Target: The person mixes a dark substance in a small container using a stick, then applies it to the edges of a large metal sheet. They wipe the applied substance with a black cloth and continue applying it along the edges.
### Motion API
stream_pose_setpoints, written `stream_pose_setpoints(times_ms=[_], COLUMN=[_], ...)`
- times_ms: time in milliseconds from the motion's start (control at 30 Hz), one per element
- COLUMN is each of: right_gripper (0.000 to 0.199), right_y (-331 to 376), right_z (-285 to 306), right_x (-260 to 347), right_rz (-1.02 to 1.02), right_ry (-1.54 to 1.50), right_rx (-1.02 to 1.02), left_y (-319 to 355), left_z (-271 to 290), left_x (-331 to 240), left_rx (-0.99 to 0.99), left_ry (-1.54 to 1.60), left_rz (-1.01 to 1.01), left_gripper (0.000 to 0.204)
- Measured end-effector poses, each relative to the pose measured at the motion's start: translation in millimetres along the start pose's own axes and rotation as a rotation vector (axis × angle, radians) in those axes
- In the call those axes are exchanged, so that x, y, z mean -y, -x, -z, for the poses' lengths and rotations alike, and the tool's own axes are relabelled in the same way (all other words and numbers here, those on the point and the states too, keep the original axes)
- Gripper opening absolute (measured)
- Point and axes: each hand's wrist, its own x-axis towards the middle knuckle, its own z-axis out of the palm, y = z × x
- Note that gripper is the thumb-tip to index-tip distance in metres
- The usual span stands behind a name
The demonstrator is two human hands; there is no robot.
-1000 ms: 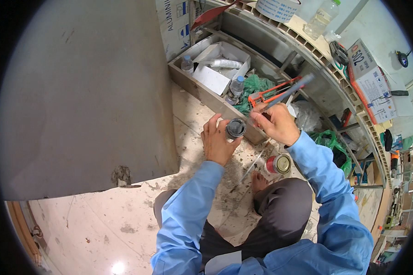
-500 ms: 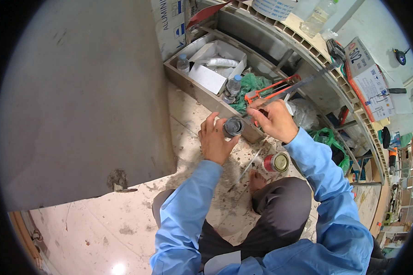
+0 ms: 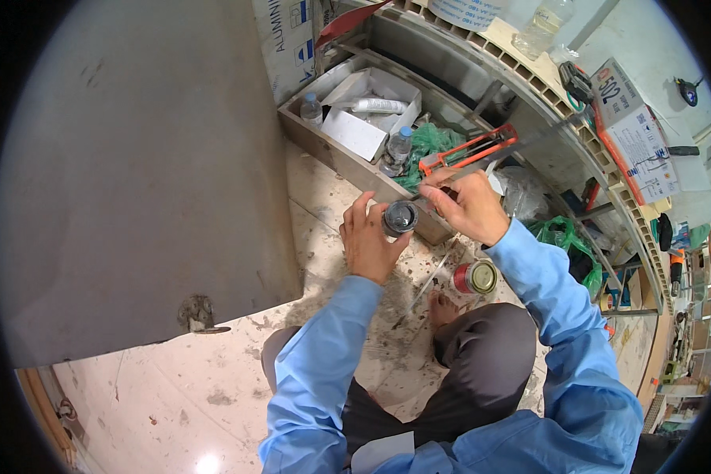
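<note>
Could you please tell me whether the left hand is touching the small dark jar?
Touching. The head view shows the left hand curled around the side of the small dark jar, its thumb and fingers against it.

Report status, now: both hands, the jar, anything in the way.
Left hand around small dark jar, rim up. Right hand gripping long grey strip. Nearest clutter: wooden box just beyond jar, red can on floor.

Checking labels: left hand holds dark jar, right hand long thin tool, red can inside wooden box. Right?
One error: the head view shows the red can on the floor, outside the wooden box. Left hand holds dark jar, right hand long thin tool: correct.
</note>
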Motion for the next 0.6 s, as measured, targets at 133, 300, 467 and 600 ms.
stream_pose_setpoints(times_ms=[133,300,467,600], right_gripper=[0.014,0.012,0.014,0.013], right_y=[0.4,1.0,0.8,0.7], right_z=[1.0,1.5,0.5,-2.2], right_x=[0.0,4.0,10.8,12.7], right_rz=[-0.031,-0.084,0.144,-0.02], right_ry=[-0.011,-0.13,0.182,-0.022], right_rx=[0.07,0.108,-0.119,0.134], left_y=[-0.6,-1.3,-0.9,-0.7], left_z=[1.1,-0.6,1.0,3.2], left_x=[1.5,2.1,0.5,-0.3], left_rx=[-0.013,0.034,-0.006,0.053], left_ry=[0.001,0.008,-0.009,0.011], left_rz=[0.003,0.017,0.003,0.044], left_gripper=[0.062,0.065,0.061,0.065])
